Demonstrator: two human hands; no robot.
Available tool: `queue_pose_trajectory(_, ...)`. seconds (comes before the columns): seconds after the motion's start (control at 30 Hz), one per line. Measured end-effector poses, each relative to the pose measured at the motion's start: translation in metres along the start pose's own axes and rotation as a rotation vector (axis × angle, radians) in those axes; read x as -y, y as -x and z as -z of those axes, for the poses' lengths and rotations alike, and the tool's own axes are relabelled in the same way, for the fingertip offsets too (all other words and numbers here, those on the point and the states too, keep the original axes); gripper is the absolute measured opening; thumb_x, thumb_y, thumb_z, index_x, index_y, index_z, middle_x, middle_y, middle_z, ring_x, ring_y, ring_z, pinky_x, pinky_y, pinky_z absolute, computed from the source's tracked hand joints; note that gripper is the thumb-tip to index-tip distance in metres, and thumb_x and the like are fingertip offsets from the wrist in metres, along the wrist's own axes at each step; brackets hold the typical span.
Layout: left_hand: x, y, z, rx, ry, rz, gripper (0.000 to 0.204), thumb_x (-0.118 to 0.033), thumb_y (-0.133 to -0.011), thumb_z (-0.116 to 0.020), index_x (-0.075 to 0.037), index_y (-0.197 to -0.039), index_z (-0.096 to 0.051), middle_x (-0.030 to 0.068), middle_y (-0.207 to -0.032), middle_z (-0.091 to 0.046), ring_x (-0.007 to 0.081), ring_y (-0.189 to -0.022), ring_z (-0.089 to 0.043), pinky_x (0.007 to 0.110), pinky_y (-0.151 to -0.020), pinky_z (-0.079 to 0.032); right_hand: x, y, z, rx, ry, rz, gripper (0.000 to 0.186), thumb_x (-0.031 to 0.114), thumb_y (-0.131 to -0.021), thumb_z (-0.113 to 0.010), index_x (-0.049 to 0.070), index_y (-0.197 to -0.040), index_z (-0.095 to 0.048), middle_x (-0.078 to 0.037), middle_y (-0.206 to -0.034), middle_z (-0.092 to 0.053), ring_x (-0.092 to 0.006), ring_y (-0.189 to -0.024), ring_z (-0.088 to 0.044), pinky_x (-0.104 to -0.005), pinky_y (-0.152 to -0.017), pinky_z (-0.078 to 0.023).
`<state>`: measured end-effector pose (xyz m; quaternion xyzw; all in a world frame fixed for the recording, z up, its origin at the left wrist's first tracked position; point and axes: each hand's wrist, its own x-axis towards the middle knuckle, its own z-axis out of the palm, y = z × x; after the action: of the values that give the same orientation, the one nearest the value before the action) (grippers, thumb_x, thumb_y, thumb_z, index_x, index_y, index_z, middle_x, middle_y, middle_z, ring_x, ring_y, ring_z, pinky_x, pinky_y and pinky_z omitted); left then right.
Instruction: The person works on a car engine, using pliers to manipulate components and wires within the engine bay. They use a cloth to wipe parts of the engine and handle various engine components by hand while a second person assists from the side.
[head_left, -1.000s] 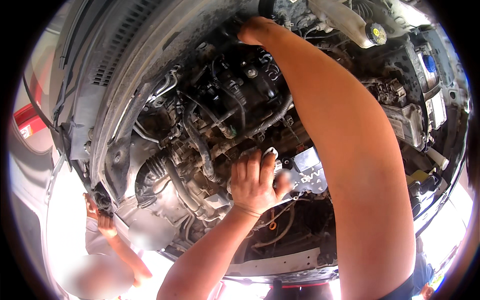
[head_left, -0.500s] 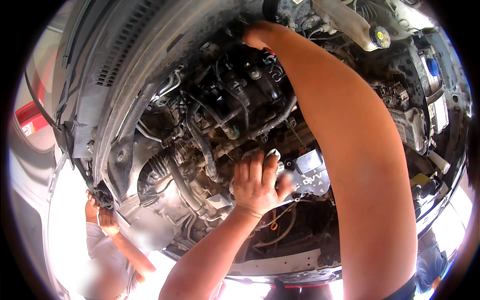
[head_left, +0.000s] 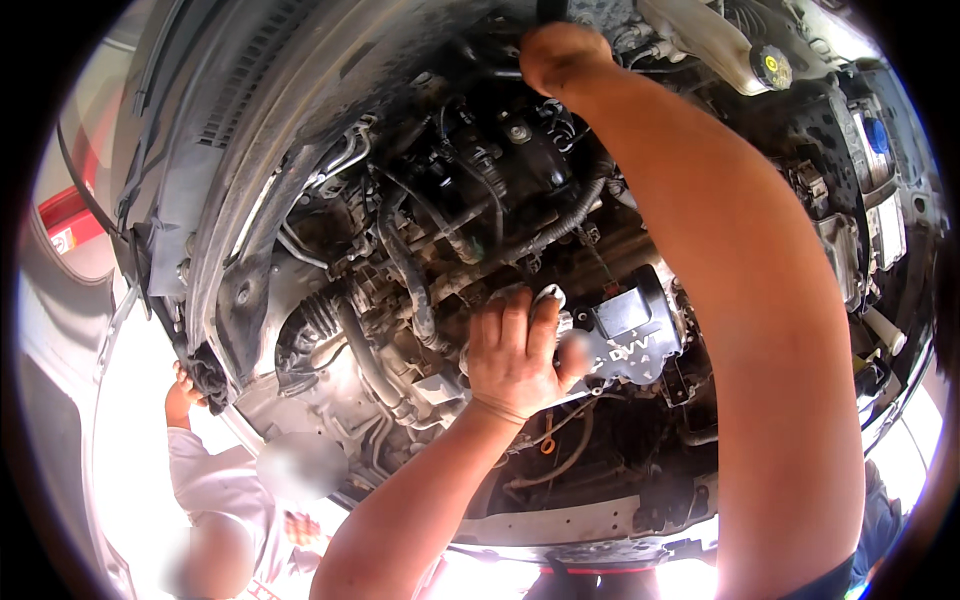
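My left hand point(head_left: 515, 350) lies on the middle of the engine, fingers stretched forward and thumb spread to the side. A bit of whitish material, perhaps cloth, point(head_left: 549, 292) shows at its index fingertip; what lies under the palm is hidden. Just right of it is the dark engine cover point(head_left: 640, 325) with light raised lettering. My right arm reaches far across the engine bay. At its end my right hand point(head_left: 566, 58) is curled closed near the back, just below a black upright piece point(head_left: 551, 10). Its fingertips are turned away, so anything inside is hidden.
A co-worker's hand point(head_left: 183, 388) is at a black bundle point(head_left: 208, 378) on the left fender. Hoses, a ribbed intake duct point(head_left: 305, 340) and an orange dipstick ring point(head_left: 547, 447) surround the engine. A reservoir with a yellow-marked cap point(head_left: 772, 68) and a battery point(head_left: 880, 190) stand right.
My right hand has drawn up and right out of the dark rear recess. My left hand stays put. The co-worker has lowered one hand from the fender; the view has shifted slightly.
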<state>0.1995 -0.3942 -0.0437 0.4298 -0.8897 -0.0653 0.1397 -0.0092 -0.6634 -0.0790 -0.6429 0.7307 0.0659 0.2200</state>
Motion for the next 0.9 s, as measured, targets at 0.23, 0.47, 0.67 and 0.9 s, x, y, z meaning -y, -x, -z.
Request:
queue_pose_trajectory(0.23, -0.002, 0.002, 0.000, 0.013, 0.007, 0.004, 0.047, -0.035, -0.083, -0.062, -0.006, -0.120, -0.062, 0.0172, -0.116, -0.058, 0.0352, -0.094, -0.056, 0.048, -0.082, -0.047, -0.026, -0.034, 0.023, 0.173, -0.109, 0.190, 0.030, 0.010, -0.076, -0.070, 0.006, -0.105, -0.079, -0.017, -0.111, -0.075, -0.0344, -0.103, -0.073, -0.0442, -0.083, -0.061)
queue_pose_trajectory(0.47, 0.000, 0.001, -0.001, 0.017, 0.017, 0.018, 0.048, -0.033, -0.080, -0.064, -0.006, -0.120, -0.062, 0.0166, -0.116, -0.058, 0.0351, -0.095, -0.056, 0.047, -0.083, -0.047, -0.029, -0.038, 0.024, 0.193, -0.197, 0.161, 0.031, 0.012, -0.077, -0.069, 0.005, -0.105, -0.078, -0.018, -0.112, -0.075, -0.0345, -0.105, -0.073, -0.0443, -0.085, -0.060)
queue_pose_trajectory(0.67, 0.000, 0.003, 0.001, 0.025, 0.003, 0.025, 0.049, -0.034, -0.080, -0.064, -0.005, -0.120, -0.062, 0.0162, -0.116, -0.058, 0.0346, -0.096, -0.056, 0.047, -0.085, -0.048, -0.029, -0.037, 0.022, 0.215, -0.234, 0.164, 0.031, 0.013, -0.078, -0.068, 0.005, -0.106, -0.078, -0.019, -0.113, -0.074, -0.0346, -0.107, -0.072, -0.0444, -0.086, -0.059)
queue_pose_trajectory(0.9, 0.000, 0.001, -0.001, 0.024, 0.013, 0.022, 0.048, -0.036, -0.082, -0.063, -0.005, -0.119, -0.062, 0.0165, -0.116, -0.058, 0.0349, -0.097, -0.056, 0.047, -0.085, -0.048, -0.033, -0.035, 0.020, 0.210, -0.256, 0.144, 0.032, 0.015, -0.078, -0.067, 0.005, -0.107, -0.077, -0.020, -0.114, -0.074, -0.0347, -0.108, -0.071, -0.0445, -0.088, -0.059)
